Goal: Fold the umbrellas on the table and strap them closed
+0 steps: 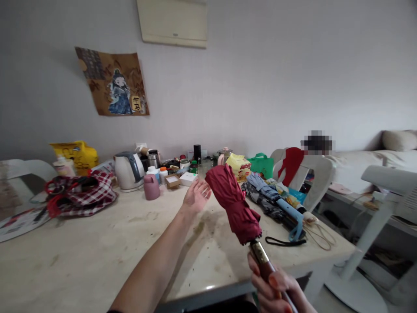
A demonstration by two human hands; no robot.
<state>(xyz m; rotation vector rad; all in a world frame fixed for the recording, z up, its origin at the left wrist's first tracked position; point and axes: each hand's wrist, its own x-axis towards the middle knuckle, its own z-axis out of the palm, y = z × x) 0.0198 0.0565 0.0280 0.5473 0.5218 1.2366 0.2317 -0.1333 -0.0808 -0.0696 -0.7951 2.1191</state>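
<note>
A folded dark red umbrella [233,202] slants up and to the left over the table's front part. My right hand [276,284] is wrapped round its brown handle, just below a gold-coloured collar. Near the umbrella's top end, my left hand [197,195] is held out with its fingers apart and nothing in it. It looks close to the red cloth, but I cannot tell whether they touch. Beyond the umbrella, to its right, more folded umbrellas lie side by side, among them a light blue umbrella [275,198] with a hooked handle and a dark patterned umbrella [260,198].
On the pale table [130,256], a kettle [127,171], a pink jug [151,188], small boxes and bottles line the back. A checked cloth bag [84,195] lies at left. At right stand a green bag [261,165] and white chairs. Someone in red sits beyond.
</note>
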